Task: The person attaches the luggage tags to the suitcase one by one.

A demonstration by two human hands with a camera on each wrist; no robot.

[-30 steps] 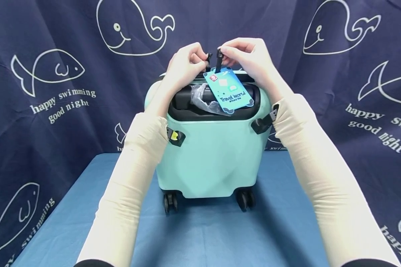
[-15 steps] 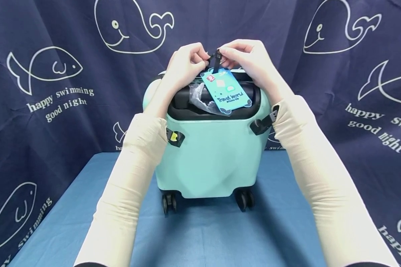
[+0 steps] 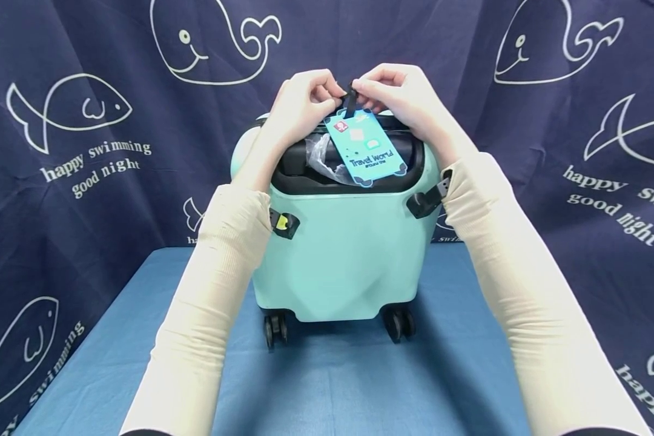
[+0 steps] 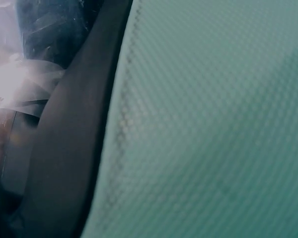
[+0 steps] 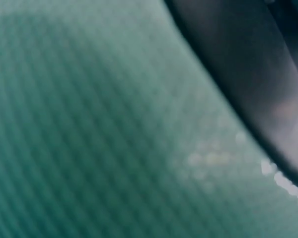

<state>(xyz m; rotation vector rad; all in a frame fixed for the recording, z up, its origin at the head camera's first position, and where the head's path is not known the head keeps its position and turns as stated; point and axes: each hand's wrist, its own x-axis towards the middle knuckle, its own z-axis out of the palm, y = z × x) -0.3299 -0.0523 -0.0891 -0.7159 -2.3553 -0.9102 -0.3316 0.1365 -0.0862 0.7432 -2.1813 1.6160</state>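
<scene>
A mint-green suitcase (image 3: pixel 338 254) stands upright on its wheels in the head view. Over its black top recess hangs a blue luggage tag (image 3: pixel 366 147) printed "Travel World". The tag's short black strap (image 3: pixel 351 104) rises between my two hands. My right hand (image 3: pixel 406 100) pinches the strap's upper end between thumb and fingertips. Close on the other side, my left hand (image 3: pixel 305 103) pinches the strap's other part, mostly hidden behind its fingers. The left wrist view has the suitcase's ribbed shell (image 4: pixel 203 119) and black trim; the right wrist view has the same shell (image 5: pixel 89 124), blurred.
Crumpled clear plastic wrap (image 3: pixel 323 158) sits round the suitcase's handle, beside the tag. A blue cloth (image 3: pixel 327 375) covers the table under the wheels (image 3: pixel 399 324). A dark blue curtain (image 3: pixel 327 36) with white fish and whale drawings hangs behind.
My hands have drawn closer together, bringing the strap's two parts from apart to overlapping. The tag has shifted slightly left.
</scene>
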